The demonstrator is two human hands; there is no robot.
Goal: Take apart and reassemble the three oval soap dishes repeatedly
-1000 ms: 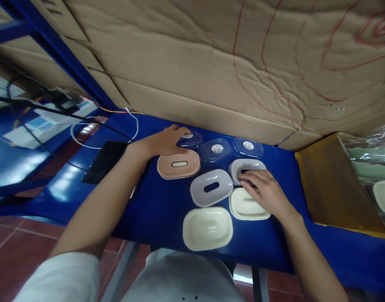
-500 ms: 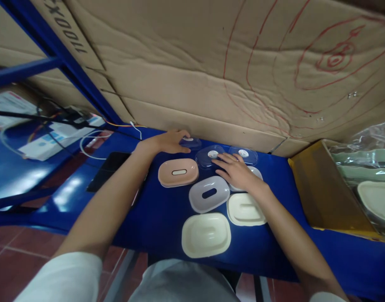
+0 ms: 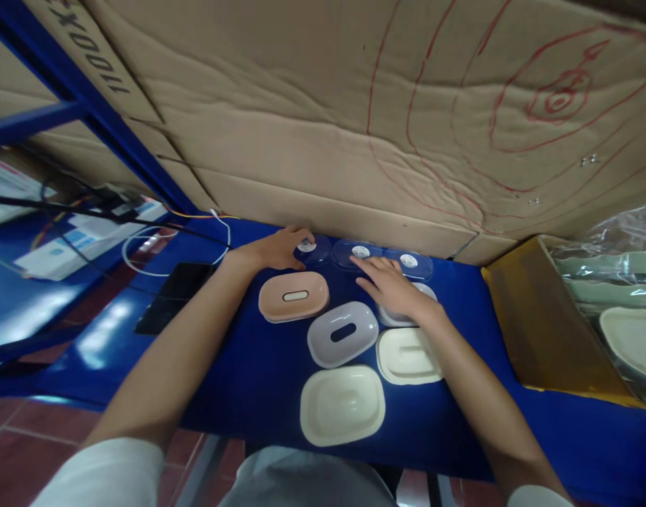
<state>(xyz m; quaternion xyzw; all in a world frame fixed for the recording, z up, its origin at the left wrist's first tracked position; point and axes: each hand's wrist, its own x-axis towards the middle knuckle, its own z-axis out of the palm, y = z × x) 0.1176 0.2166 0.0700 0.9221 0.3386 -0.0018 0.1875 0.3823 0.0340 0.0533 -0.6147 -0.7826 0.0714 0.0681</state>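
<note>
The left lid [image 3: 319, 253], middle lid [image 3: 349, 248] and right lid [image 3: 416, 265], all clear, were lined up along the cardboard wall [image 3: 302, 155], perhaps so that the nearer tabletop [image 3: 238, 380] could be used for the peach dish [image 3: 294, 308] and the grey dish [image 3: 323, 338]. The left lid was bracketed by the left hand [image 3: 283, 248] — thumb and fingertips set apart at its side — but whether it was gripped could not be told. Nothing was clasped by the right hand [image 3: 394, 283]; its fingers were spread over the near edge of the middle lid, and the right lid lay just beside it.
</note>
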